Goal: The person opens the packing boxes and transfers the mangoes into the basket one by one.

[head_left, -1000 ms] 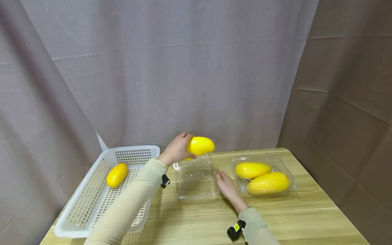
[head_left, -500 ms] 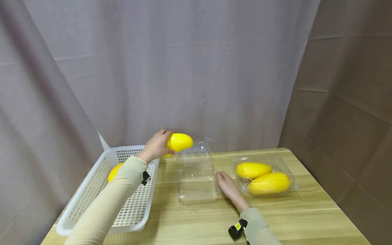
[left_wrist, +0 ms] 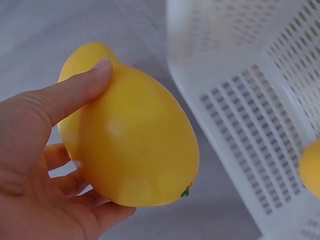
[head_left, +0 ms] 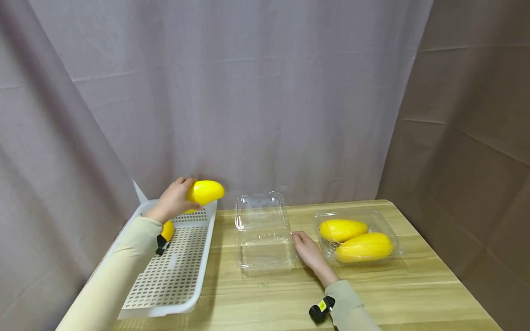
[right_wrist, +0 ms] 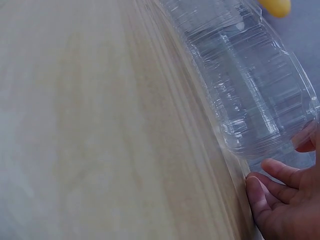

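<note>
L hand [head_left: 173,200] grips yel fruit [head_left: 208,191] nr wht basket [head_left: 204,257], R hand [head_left: 307,250] pinches edge of open clr box [head_left: 267,252] on desk [head_left: 232,299]

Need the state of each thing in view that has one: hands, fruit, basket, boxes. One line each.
Left hand: gripping a fruit
Held fruit: raised, near the basket
Basket: holds a fruit
Basket fruit: lying inside, partly hidden by the arm
Open box: spread open, one half behind the other
Right hand: at open box's right edge, grip unclear
Right box: holds two fruits, lid looks closed
</note>
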### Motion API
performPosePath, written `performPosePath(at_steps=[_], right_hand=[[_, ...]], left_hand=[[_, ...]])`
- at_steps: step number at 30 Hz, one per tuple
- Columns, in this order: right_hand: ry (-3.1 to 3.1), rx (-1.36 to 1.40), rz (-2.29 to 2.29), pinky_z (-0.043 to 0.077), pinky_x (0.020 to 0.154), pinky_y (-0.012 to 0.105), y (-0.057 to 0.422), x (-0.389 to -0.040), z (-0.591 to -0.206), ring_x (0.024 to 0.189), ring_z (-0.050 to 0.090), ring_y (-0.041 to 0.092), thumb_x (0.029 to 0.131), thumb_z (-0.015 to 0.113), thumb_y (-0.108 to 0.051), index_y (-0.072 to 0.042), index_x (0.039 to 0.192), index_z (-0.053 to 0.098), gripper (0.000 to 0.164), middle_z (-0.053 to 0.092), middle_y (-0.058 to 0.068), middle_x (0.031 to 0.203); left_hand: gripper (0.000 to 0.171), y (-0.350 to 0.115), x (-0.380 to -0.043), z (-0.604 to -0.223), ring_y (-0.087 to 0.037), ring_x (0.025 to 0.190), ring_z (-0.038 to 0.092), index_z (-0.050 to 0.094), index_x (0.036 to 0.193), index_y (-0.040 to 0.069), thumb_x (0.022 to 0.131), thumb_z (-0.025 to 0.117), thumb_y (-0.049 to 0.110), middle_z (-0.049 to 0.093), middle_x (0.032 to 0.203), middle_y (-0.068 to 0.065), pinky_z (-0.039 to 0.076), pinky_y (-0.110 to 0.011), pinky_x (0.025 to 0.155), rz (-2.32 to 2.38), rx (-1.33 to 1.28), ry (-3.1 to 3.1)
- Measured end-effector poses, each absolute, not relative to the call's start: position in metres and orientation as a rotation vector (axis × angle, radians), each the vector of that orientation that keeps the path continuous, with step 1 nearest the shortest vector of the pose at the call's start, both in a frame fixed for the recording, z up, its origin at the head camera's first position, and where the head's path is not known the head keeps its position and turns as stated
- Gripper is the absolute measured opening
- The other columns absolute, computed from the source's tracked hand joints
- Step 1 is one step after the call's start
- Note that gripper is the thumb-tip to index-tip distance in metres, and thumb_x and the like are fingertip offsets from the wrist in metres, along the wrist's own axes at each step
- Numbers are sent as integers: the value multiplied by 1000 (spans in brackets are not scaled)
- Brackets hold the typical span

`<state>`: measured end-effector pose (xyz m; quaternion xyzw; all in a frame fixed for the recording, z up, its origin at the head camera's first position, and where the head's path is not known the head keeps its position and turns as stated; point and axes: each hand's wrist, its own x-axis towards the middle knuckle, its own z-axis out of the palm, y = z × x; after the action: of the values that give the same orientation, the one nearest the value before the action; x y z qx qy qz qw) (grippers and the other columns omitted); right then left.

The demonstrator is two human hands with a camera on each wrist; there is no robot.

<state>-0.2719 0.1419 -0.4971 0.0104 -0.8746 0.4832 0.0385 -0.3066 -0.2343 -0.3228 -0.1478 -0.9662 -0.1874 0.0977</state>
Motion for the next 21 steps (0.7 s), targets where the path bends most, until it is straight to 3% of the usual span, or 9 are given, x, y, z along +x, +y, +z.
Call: performPosePath(at_steps=[8,21], right_hand=[[-2676,26,1495,38,109,53,142,-271,-498,129,52,41,107,40,-27,0,131,61,42,59,21,137],[-2679,38,1467,39,108,54,145,-272,-502,128,53,42,107,39,-29,1,129,61,43,60,22,136]], left_hand=[[77,-258,-299,-333,-47,114,51,46,142,-8,79,86,15,50,131,-31,42,-61,99,-566,-406,-2875],[77,-259,-299,-365,-46,109,55,45,139,-12,80,86,18,51,126,-32,46,-60,95,-558,-382,-2930]])
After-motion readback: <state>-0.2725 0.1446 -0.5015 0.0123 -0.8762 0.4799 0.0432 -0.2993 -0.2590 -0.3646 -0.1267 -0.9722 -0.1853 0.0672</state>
